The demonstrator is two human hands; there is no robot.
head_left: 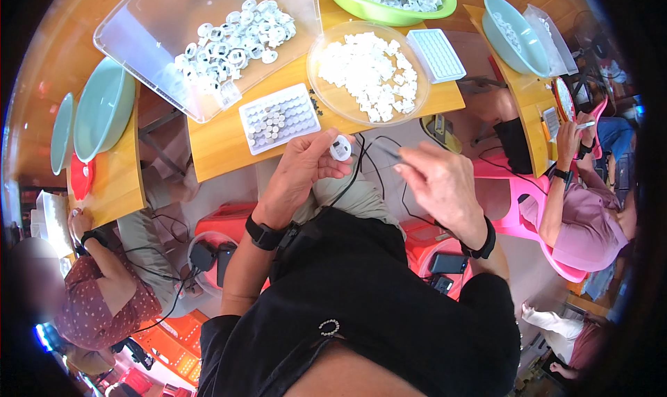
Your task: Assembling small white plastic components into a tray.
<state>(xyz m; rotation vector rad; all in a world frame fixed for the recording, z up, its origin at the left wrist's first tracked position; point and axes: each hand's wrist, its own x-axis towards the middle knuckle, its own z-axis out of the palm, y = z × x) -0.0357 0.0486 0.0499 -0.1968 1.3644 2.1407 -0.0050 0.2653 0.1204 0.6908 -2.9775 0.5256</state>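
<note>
My left hand (306,169) pinches a small round white plastic part (340,148) with a dark slot in it, just off the table's front edge. To its right, my right hand (442,183) is closed round a thin grey tool (386,149), blurred, whose tip points toward the white part without a visible touch. Its exact kind cannot be made out. Nearest to my left hand on the table is a white compartment tray (301,128) with small silver-grey discs (272,124) on its left side. Beyond my hands lies a round clear tray (317,70) heaped with small white plastic pieces (368,74).
A clear bin (149,56) of round white parts stands back left on the wooden table (226,141). A green basin (372,11) and a second white compartment tray (438,55) are at the back right. People sit at side tables; black cables (361,161) hang near my hands.
</note>
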